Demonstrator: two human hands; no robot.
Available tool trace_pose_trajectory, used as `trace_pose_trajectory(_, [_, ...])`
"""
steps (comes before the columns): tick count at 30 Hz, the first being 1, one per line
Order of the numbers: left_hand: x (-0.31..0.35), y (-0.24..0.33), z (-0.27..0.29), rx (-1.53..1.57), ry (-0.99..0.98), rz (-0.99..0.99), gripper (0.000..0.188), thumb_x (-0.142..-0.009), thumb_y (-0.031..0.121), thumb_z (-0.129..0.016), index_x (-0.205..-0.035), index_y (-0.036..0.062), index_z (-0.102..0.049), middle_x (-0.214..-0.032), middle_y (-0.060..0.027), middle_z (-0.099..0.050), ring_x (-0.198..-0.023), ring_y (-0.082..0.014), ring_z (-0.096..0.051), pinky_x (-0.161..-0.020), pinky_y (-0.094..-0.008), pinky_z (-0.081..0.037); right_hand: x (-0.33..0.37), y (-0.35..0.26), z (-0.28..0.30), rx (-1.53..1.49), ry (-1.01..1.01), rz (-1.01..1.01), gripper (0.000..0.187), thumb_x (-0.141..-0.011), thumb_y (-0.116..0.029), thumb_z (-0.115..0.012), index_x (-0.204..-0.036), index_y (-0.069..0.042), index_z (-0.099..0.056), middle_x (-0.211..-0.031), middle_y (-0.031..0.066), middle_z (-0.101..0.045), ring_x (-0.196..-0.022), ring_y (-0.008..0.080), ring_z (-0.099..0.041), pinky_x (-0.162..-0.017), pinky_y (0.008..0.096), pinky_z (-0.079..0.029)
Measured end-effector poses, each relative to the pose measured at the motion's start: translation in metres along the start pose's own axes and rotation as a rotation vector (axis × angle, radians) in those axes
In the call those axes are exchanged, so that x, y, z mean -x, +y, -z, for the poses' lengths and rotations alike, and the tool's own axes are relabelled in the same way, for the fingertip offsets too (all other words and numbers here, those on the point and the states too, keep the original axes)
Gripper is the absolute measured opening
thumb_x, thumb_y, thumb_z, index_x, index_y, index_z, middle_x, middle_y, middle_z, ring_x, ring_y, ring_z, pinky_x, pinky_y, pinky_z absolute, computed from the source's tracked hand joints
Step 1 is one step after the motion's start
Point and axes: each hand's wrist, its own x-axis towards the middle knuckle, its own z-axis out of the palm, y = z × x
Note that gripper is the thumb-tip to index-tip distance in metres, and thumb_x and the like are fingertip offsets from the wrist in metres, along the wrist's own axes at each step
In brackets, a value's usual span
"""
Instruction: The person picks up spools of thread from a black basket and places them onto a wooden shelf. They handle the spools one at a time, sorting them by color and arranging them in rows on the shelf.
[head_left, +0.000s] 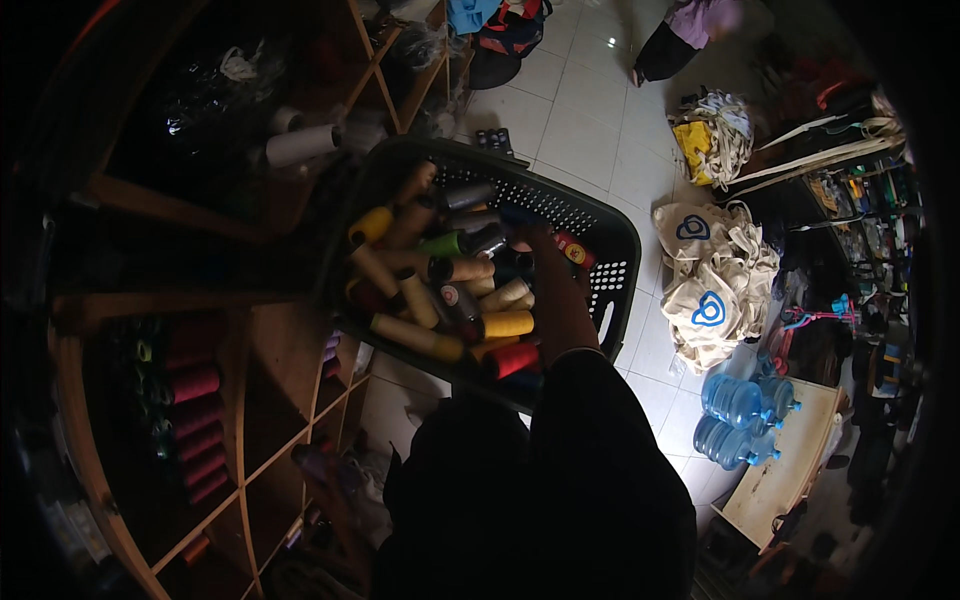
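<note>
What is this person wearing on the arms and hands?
Only the right hand shows clearly. It is bare, with no glove. A thin bangle circles the wrist, and behind it a wide, loose black sleeve covers the forearm. The left hand cannot be made out; the dark clothing fills the lower part of the picture.

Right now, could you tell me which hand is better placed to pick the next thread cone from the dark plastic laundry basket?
Probably the right hand: it already reaches into the dark perforated plastic basket among the thread cones. The left hand is not visible.
</note>
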Motion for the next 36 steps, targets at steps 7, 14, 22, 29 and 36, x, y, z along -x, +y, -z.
trace_pose_trajectory(7, [-0.012, -0.023, 0.009, 0.041, -0.039, 0.119, 0.061, -0.087, 0.03, -0.069, -0.134, 0.0027, -0.041, -0.119, -0.0119, -0.053, -0.102, -0.0205, -0.057, -0.085, -0.0322, -0.049, -0.051, 0.04, -0.041, -0.363, 0.276, -0.063, 0.07, -0.078, -0.039, -0.069, -0.134, -0.005, -0.046, -0.13, 0.0179, -0.054, -0.124, 0.0325, -0.048, -0.101, 0.05, -0.033])
trace_pose_trajectory(14, [-0.007, 0.034, -0.02, 0.062, -0.134, -0.053, 0.047, -0.087, 0.021, -0.067, -0.128, 0.0071, -0.049, -0.11, -0.0072, -0.055, -0.097, -0.018, -0.057, -0.081, -0.0322, -0.049, 0.051, 0.025, -0.016, -0.452, 0.409, 0.144, 0.062, -0.07, -0.039, -0.078, -0.117, -0.004, -0.055, -0.113, 0.0153, -0.061, -0.113, 0.0333, -0.054, -0.103, 0.0503, -0.032])
trace_pose_trajectory(22, [-0.009, 0.098, -0.137, 0.033, -0.669, -0.207, 0.053, -0.08, 0.005, -0.068, -0.128, 0.0045, -0.046, -0.114, -0.0111, -0.055, -0.104, -0.0203, -0.056, -0.086, -0.0343, -0.048, 0.15, 0.046, 0.003, -1.074, 0.996, 0.263, 0.039, -0.073, -0.013, -0.073, -0.109, -0.003, -0.059, -0.105, 0.0147, -0.06, -0.101, 0.0268, -0.059, -0.09, 0.0363, -0.047])
trace_pose_trajectory(29, [-0.01, 0.121, -0.254, -0.579, -0.907, -0.881, 0.065, -0.069, 0.019, -0.081, -0.124, 0.0051, -0.05, -0.113, -0.0164, -0.056, -0.105, -0.0358, -0.055, -0.091, -0.0456, -0.044, 0.275, 0.046, -0.001, -1.394, 0.99, 0.046, 0.036, -0.086, -0.018, -0.07, -0.112, 0.003, -0.058, -0.106, 0.0105, -0.061, -0.1, 0.0191, -0.058, -0.085, 0.0306, -0.047])
trace_pose_trajectory(36, [0.002, 0.114, -0.275, -0.584, -0.708, -1.04, 0.065, -0.074, 0.021, -0.08, -0.127, 0.0023, -0.048, -0.119, -0.0159, -0.054, -0.114, -0.0308, -0.052, -0.09, -0.0466, -0.044, 0.338, 0.017, -0.022, -1.93, 0.313, 0.272, 0.046, -0.087, -0.018, -0.065, -0.125, -0.001, -0.046, -0.114, 0.0118, -0.056, -0.105, 0.0219, -0.057, -0.088, 0.0349, -0.048])
